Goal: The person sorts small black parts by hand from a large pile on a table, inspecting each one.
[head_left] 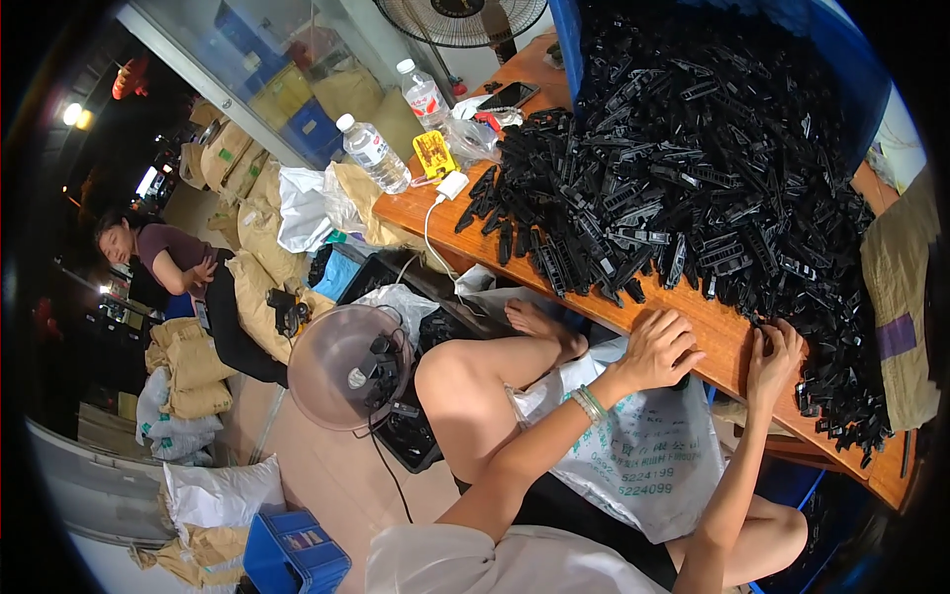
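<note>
A great heap of long, thin black plastic pieces, shaped like clips, covers much of the wooden table. My left hand is over the table's near edge, its fingers curled inward; whatever they may hold is hidden. Green bangles circle that wrist. At the heap's front edge, my right hand has thumb and fingers closed around what looks like one black piece, mostly covered by the fingers. A white printed sack is spread across my lap below both hands.
A blue bin backs the heap. Two water bottles, a yellow card stand and a white charger with a cable are at the table's left. On the floor are a round tub and a blue crate. A person stands farther left.
</note>
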Available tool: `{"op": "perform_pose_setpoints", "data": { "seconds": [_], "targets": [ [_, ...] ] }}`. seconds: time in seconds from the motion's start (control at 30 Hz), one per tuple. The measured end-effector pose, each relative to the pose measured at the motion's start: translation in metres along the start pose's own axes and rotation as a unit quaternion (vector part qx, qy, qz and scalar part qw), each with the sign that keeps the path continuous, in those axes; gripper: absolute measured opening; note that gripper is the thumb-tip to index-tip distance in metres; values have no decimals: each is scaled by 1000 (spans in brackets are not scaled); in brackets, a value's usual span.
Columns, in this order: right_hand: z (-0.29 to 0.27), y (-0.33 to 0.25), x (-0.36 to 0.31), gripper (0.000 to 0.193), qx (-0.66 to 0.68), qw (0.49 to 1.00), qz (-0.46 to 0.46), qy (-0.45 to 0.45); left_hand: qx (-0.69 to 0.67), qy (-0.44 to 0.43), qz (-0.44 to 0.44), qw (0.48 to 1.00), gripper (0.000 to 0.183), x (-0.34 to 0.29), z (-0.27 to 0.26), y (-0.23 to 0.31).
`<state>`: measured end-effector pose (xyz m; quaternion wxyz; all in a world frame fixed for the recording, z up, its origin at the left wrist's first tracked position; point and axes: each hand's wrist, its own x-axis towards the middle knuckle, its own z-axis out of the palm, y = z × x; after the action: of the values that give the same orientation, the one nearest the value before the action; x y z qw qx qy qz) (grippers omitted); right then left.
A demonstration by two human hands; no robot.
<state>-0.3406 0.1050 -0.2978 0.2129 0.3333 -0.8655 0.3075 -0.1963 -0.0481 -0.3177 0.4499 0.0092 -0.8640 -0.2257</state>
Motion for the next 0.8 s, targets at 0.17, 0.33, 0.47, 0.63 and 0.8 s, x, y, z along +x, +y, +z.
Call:
{"op": "perform_pose_setpoints", "data": {
  "seconds": [0.17,0.33,0.47,0.63,0.8],
  "targets": [
    [0,0,0,12,-6,1000,-1,-3,8,-4,5,1000,21,-1,0,0],
    [-1,-1,1,13,-7,1000,0,-6,-1,-3,2,1000,23,-2,1,-1],
    [0,0,1,13,-6,1000,6,-4,9,4,10,1000,22,-2,1,-1],
    [-1,0,1,13,-11,1000,6,-5,10,1,14,1000,22,-3,1,-1],
    [1,2,0,13,-9,1000,5,-7,-5,-10,6,1000,24,-3,1,1]
  ]
}}
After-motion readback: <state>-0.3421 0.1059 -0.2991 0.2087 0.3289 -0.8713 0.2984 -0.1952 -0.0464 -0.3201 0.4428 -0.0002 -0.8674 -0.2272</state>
